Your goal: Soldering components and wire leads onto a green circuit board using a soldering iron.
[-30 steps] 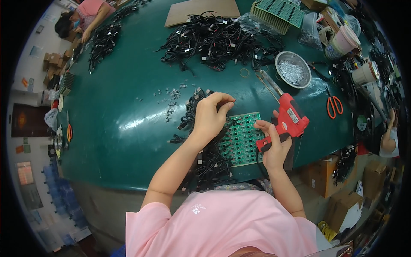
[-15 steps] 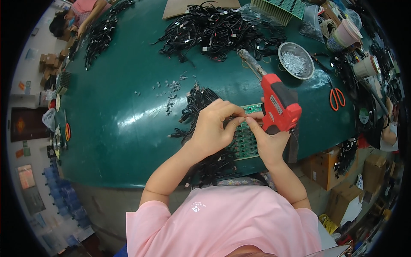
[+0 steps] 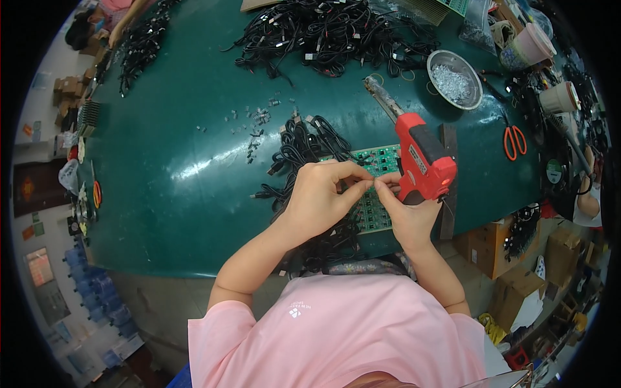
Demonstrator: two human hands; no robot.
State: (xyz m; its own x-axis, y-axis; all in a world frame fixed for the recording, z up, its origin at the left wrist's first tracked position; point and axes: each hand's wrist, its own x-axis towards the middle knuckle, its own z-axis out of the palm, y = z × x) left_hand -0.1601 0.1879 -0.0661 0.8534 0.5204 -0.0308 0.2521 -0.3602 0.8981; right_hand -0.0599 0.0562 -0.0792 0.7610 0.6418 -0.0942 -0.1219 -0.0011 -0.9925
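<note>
My right hand (image 3: 413,218) is wrapped round a red and black soldering gun (image 3: 419,149), whose metal nozzle points away to the upper left. Thumb and forefinger of that hand meet the pinched fingertips of my left hand (image 3: 323,197). Whatever sits between the fingertips is too small to make out. Beneath both hands lies a green circuit board panel (image 3: 372,216) with rows of small parts, partly covered by my fingers. Black cables with metal plugs (image 3: 304,145) lie bunched along the panel's left side and under my left forearm.
A big heap of black cables (image 3: 323,39) lies at the far side. Small loose metal parts (image 3: 260,118) are scattered left of the panel. A metal bowl (image 3: 475,87), orange-handled scissors (image 3: 515,142) and cups (image 3: 559,98) stand to the right. Another person's arm (image 3: 126,22) shows far left.
The view has shifted slightly, so the far things sit higher in the picture. More of the panel shows beyond my fingers. Both hands keep their pinch, and the soldering gun stays in my right hand.
</note>
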